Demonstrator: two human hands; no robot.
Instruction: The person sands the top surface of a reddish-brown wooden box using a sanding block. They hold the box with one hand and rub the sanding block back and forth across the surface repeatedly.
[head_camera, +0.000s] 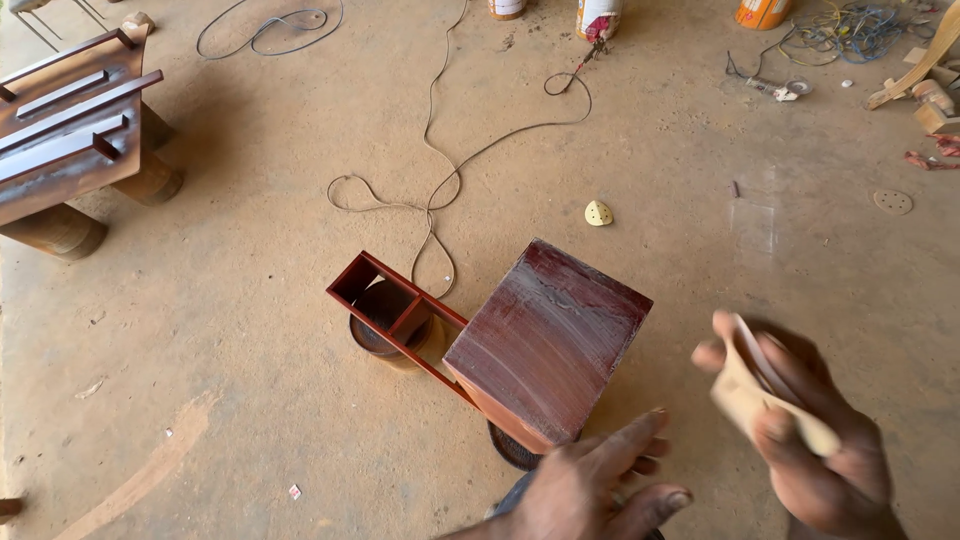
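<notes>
Low at the frame's right, the right hand (800, 430) grips a folded piece of tan sandpaper (755, 395), blurred, perhaps mid-stroke. Beside it the left hand (590, 485) hangs loosely curled, holding nothing, just beside a reddish-brown wooden box (545, 335) that rests on round cans (385, 330). Beyond lie a loose cable (440, 170) and a small sanding pad (598, 213) on the dusty floor (230, 330).

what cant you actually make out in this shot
Head view, the only one:
- Right hand: motion-blurred, so the pale sheet in its fingers has no readable texture or shape.
- Left hand: cut off by the bottom edge; whether it grips anything is unclear.
- Red-brown wooden box: its base, and the dark round thing beneath, are hidden by the box and left hand.
- Containers: cropped by the top edge.
</notes>
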